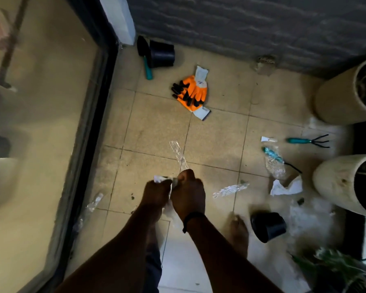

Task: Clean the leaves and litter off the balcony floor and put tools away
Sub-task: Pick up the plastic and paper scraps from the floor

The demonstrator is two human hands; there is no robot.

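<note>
While both fists meet low over the tiled balcony floor (156, 123), the left hand (156, 194) has a curled grip on a scrap of white paper (158, 178) that pokes out past its knuckles, and the right hand (188, 192), a dark band on its wrist, pinches the near end of a clear plastic strip (179, 154) that rises away from the fingers. What else sits inside either grip is too blurred to tell.

Just right of the right hand a second crumpled plastic strip (230, 190) lies on the tiles; farther right lie torn white paper (285, 187) and a teal-handled tool still in clear wrapping (273, 159), with a teal hand rake (309, 141) beyond it. Below and to the right of the hands a small black pot (267, 226) lies on its side near a bare foot (239, 233). Left of the left hand another bit of clear wrapping (93, 203) rests by the dark door frame (89, 132).

Well ahead of the hands lie orange gloves with black claws (190, 92); beyond those, by the grey wall (241, 22), a second black pot (162, 53) sits with a teal-handled trowel (145, 58) just beside it. Two beige planters (336, 98) stand at the far right.
</note>
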